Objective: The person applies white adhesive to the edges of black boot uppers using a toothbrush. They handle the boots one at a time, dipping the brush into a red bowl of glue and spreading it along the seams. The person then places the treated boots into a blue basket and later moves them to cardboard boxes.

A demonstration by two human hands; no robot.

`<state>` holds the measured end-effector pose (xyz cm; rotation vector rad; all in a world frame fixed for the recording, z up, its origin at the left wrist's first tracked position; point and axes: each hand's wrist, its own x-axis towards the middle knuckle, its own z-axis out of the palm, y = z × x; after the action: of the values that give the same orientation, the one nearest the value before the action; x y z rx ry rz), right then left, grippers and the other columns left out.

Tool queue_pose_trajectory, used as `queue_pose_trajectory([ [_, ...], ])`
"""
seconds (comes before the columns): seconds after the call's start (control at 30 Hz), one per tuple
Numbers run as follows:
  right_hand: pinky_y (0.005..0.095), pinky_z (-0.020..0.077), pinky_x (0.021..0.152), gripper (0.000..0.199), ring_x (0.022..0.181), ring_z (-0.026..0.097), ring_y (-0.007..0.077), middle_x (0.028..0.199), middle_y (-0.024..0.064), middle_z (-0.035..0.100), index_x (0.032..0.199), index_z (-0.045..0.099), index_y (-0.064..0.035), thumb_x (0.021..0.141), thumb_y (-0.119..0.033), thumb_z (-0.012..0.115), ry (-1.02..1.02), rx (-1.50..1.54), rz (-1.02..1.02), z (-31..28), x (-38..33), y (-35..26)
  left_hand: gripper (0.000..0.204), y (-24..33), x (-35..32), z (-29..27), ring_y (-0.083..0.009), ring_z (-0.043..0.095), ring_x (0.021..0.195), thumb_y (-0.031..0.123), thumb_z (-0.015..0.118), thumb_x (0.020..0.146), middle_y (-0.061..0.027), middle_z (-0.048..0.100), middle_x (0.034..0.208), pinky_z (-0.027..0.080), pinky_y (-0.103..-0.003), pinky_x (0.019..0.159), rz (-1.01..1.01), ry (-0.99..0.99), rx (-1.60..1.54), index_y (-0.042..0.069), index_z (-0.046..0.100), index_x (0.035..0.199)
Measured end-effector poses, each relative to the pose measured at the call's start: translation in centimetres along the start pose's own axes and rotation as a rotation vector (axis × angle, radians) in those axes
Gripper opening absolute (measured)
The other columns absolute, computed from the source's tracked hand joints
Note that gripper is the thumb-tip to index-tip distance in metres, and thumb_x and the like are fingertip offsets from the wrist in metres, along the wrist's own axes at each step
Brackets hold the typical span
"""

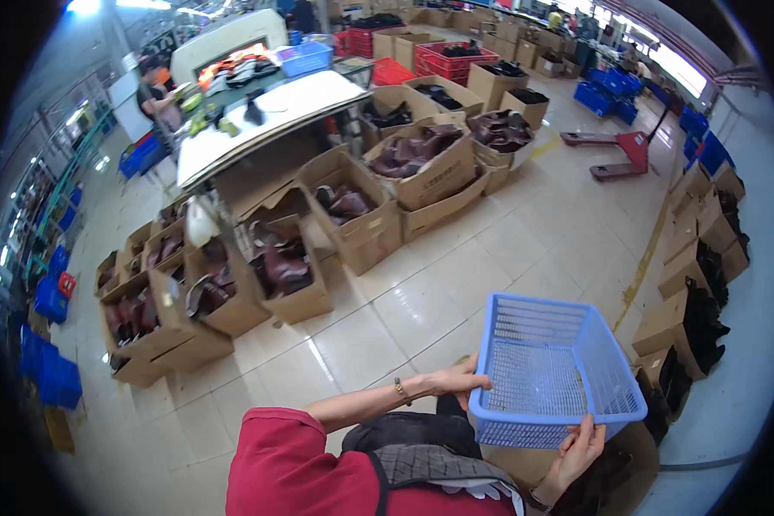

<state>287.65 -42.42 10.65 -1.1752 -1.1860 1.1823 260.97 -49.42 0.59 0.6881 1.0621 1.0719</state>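
A light blue plastic basket with slotted walls and a mesh bottom is held out in front of me, tilted so that I look into it; nothing lies inside. My left hand grips its left rim, the thumb over the edge and the other fingers partly hidden behind the wall. At the near right rim, my right hand closes on the edge with its fingertips. Below the basket, partly covered by it and my right arm, is a cardboard box with dark contents.
Open cardboard boxes of brown leather pieces stand in a row at left and centre. Behind them is a white-topped worktable. Far right, a red pallet jack stands on the tiled floor. Boxes of black pieces line the right wall.
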Motion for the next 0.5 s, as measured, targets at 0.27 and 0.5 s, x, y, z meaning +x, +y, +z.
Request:
queue_pose_trajectory([
  [0.27,0.0194,0.0185,0.032,0.019,0.036,0.034,0.0015,0.068,0.0104,0.064,0.087,0.051,-0.006,0.1,-0.018,0.058,-0.051,0.011,-0.044,14.8,27.9,-5.4,0.053,17.3,22.9,-9.2,-0.0162,0.065,0.087,0.031,0.059,0.091,-0.0104,0.06,0.109,0.059,-0.03,0.063,-0.314,-0.066,-0.206,0.003,0.046,0.133],
  [0.5,0.0189,0.0242,0.037,0.011,0.04,0.038,0.0032,0.072,0.0129,0.067,0.093,0.052,-0.0043,0.099,-0.012,0.056,-0.29,0.068,0.028,30.9,51.0,-2.6,0.066,25.9,41.7,-22.2,-0.0152,0.064,0.082,0.033,0.064,0.09,-0.0082,0.06,0.108,0.057,-0.032,0.063,-0.084,0.098,-0.355,0.008,0.036,0.143],
])
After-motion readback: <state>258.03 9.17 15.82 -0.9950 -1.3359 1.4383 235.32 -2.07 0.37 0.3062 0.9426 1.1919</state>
